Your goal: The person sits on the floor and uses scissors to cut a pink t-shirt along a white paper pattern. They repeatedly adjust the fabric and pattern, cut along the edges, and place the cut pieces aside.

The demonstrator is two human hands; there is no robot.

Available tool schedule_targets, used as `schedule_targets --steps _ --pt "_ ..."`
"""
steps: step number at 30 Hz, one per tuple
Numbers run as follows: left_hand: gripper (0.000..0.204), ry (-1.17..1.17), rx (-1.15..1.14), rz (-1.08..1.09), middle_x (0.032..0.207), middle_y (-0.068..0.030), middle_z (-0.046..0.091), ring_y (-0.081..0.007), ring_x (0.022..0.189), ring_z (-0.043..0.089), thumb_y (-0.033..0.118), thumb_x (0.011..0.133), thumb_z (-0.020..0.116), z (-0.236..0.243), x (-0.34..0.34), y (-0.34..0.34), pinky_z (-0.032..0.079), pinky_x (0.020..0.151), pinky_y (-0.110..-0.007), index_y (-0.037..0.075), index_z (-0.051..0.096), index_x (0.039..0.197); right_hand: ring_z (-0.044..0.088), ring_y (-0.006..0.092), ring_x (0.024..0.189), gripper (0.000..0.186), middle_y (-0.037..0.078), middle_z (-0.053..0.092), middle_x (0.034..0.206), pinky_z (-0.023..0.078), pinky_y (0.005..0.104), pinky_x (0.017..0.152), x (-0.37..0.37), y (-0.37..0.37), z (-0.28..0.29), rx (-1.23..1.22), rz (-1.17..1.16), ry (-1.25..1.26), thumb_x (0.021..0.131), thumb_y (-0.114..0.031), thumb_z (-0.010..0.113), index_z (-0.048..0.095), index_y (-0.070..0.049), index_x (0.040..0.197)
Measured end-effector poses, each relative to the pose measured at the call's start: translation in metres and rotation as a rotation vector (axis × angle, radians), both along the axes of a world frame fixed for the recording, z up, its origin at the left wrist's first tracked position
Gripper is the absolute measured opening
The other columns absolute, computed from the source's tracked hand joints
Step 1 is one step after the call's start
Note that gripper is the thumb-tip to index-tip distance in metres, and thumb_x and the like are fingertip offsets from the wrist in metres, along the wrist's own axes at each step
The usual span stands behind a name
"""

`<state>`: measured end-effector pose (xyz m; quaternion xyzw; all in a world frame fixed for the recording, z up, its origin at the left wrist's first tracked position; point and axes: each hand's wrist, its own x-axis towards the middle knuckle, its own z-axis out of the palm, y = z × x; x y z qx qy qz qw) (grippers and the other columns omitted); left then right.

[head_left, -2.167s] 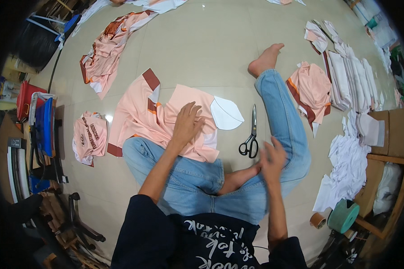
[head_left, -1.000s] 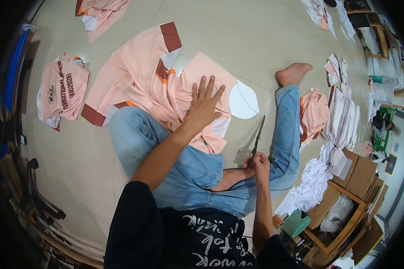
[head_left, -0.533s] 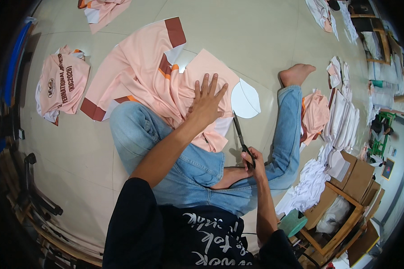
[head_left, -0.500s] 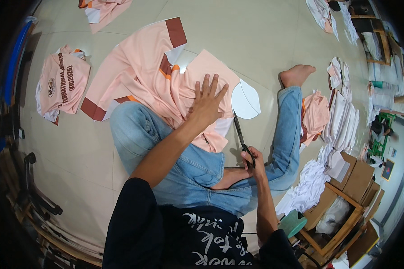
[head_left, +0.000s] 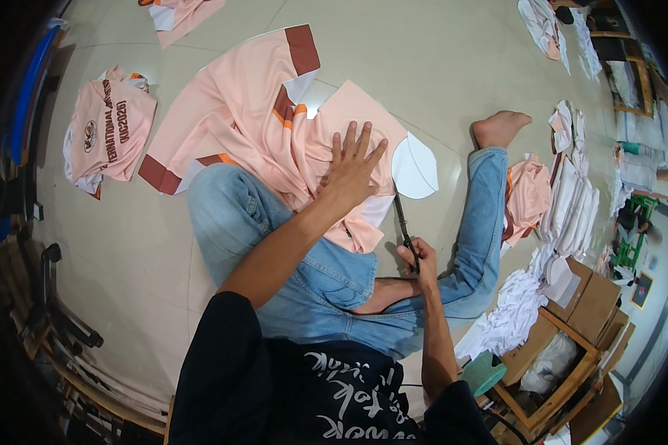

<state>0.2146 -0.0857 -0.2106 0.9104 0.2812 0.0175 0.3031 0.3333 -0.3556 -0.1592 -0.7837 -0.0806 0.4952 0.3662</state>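
Observation:
Spread on the floor in front of me is peach fabric with brown and orange trim, partly over my bent left leg. My left hand presses flat on it with the fingers spread. Black scissors are in my right hand, fingers wrapped round the handles. Their tips point away from me, at the fabric's right edge beside the rounded white piece. That white piece has a curved line across it and lies against the edge, right of my left hand. Whether the blades touch the cloth is too small to tell.
A bundled peach garment with printing lies at the left. On the right are another peach bundle, white cloth stacks, a white heap, cardboard boxes and a green tub. My bare foot rests beyond them.
The whole view has shifted slightly to the right. The scissor blades look closer together, and my right fingers are more tightly closed on the handles. My left hand stays flat on the fabric.

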Motion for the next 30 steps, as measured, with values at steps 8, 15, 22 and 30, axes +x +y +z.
schedule_targets --steps 8,15,22,30 --pt "0.111 0.003 -0.006 0.0 0.172 -0.0242 0.006 -0.0497 0.157 -0.001 0.04 0.075 0.088 0.001 -0.001 0.001 0.008 0.122 -0.071 0.02 0.026 0.165 0.045 0.0046 0.052 0.034 -0.006 0.051 0.064 0.036 0.0228 0.045 -0.006 0.004 -0.002 -0.015 0.008 -0.065 0.086 -0.025 0.087 0.058 -0.01 0.079" --pt "0.11 -0.02 -0.017 0.021 0.172 -0.0232 0.006 -0.0488 0.157 0.0 0.037 0.076 0.087 0.001 0.0 -0.001 0.008 0.123 -0.069 0.02 0.026 0.165 0.044 0.0046 0.053 0.037 -0.006 0.049 0.064 0.034 0.0224 0.047 -0.015 0.008 0.002 -0.035 0.026 -0.149 0.085 -0.023 0.087 0.053 -0.01 0.076" --pt "0.112 -0.034 -0.009 0.038 0.172 -0.0227 0.006 -0.0482 0.158 0.0 0.035 0.073 0.09 -0.003 -0.001 -0.002 0.009 0.123 -0.069 0.02 0.027 0.165 0.043 0.0056 0.053 0.036 -0.006 0.049 0.066 0.037 0.0237 0.046 -0.013 0.004 0.0 -0.03 0.004 -0.074 0.086 -0.023 0.086 0.054 -0.009 0.077" --pt "0.113 -0.006 -0.022 0.021 0.172 -0.0231 0.006 -0.0483 0.158 0.0 0.036 0.073 0.09 0.004 0.0 0.0 0.009 0.123 -0.069 0.021 0.026 0.165 0.045 0.0063 0.049 0.032 -0.004 0.049 0.061 0.038 0.0245 0.045 -0.018 0.011 -0.011 0.003 0.014 -0.121 0.089 -0.024 0.083 0.057 -0.008 0.08"
